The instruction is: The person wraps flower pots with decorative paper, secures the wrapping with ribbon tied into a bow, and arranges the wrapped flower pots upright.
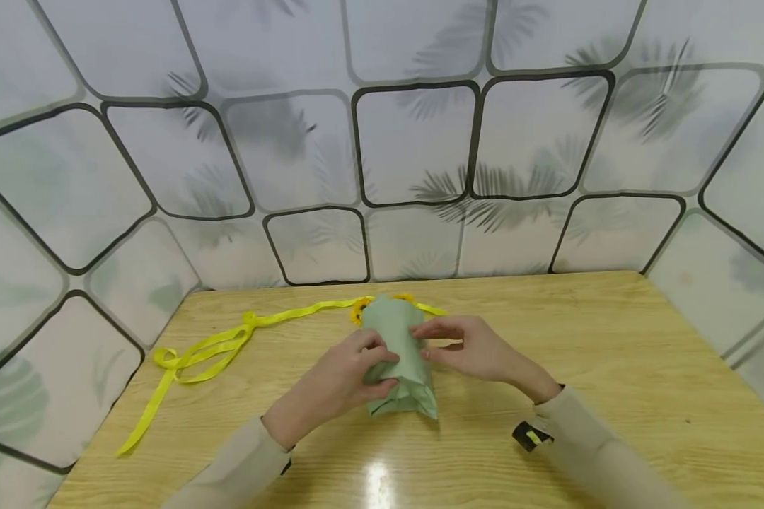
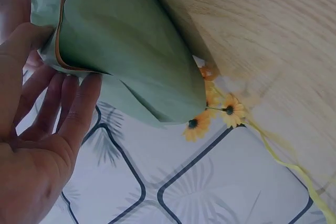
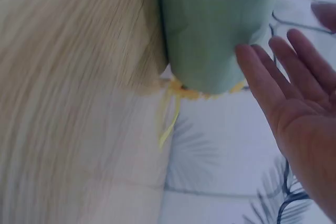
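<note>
behind everything stands a leaf-printed backdrop point(image 1: 312, 155), and in front of it the wood-grain table point(image 1: 586, 332). on the table, straight ahead and between the two hands, lies a pale green paper-wrapped bouquet. point(image 1: 408, 364) its long axis runs away from the person, the far end leaning slightly left, the folded, crumpled end nearest the body.

that placing matters most: one hand along each long side. the left hand point(image 1: 346, 371) reaches further over the wrap, toward its near end; thumb and fingertips meet the tan-rimmed paper edge point(image 2: 57, 45), though i cannot tell whether they grip it or only touch. the right hand point(image 1: 474, 346) sits nearer the far end, fingers extended and loose, the fingertips at the paper's right flank, holding nothing.

a yellow ribbon point(image 1: 293, 313) trails left from the far end, looped and knotted, with a short length showing on the right; how it passes behind the bouquet is hidden. small sunflower-like blooms point(image 2: 232, 109) peek out there, their stems mostly covered. the right wrist view is blurred around them.
</note>
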### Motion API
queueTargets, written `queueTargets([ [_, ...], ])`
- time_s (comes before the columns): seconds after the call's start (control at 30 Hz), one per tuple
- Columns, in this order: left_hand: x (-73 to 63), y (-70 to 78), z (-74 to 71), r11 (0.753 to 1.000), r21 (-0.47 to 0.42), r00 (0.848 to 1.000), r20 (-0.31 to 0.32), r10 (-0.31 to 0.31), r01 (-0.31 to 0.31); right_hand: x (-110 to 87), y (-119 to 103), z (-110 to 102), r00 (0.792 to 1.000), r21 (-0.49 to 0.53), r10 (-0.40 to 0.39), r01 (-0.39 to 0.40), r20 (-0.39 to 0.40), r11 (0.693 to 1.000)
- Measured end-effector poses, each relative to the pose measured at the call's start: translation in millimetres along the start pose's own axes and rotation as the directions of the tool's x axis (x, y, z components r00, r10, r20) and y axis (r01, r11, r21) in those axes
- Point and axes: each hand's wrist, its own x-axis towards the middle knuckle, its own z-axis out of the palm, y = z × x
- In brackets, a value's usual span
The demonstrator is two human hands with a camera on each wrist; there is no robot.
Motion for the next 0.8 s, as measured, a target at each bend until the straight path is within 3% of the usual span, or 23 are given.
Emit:
queueTargets([
  [0.07, 1.5, 1.0, -0.5, 1.000, 0.008, 1.000, 0.006, -0.007, 0.007, 3.2, 8, -7, 0.997, -0.039, 0.030, -0.033, -0.066, 0.999],
  [0.13, 2.9, 2.1, -1.1, 1.000, 0.010, 1.000, 0.018, -0.015, 0.015, 8.0, 19, -12, 0.990, -0.142, 0.033, -0.053, -0.138, 0.988],
  [0.23, 4.8, 3.6, -2.6, 0.999, -0.002, 0.998, 0.048, -0.034, 0.034, 18.3, 35, -18, 0.981, -0.335, 0.002, -0.068, -0.193, 0.940],
  [0.33, 6.3, 4.7, -4.1, 0.999, -0.009, 0.995, 0.084, -0.051, 0.052, 32.4, 49, -21, 0.983, -0.457, 0.034, -0.115, -0.181, 0.882],
  [0.43, 7.6, 5.3, -4.7, 0.998, 0.009, 0.993, 0.103, -0.061, 0.061, 48.6, 56, -23, 0.984, -0.548, 0.116, -0.172, -0.137, 0.818],
  [0.57, 9.1, 6.2, -4.5, 0.997, 0.043, 0.993, 0.103, -0.063, 0.059, 65.2, 64, -23, 0.982, -0.623, 0.177, -0.179, -0.065, 0.762],
  [0.8, 9.2, 6.3, -4.3, 0.996, 0.048, 0.992, 0.104, -0.074, 0.070, 68.3, 74, -32, 0.974, -0.620, 0.214, -0.211, -0.071, 0.756],
])
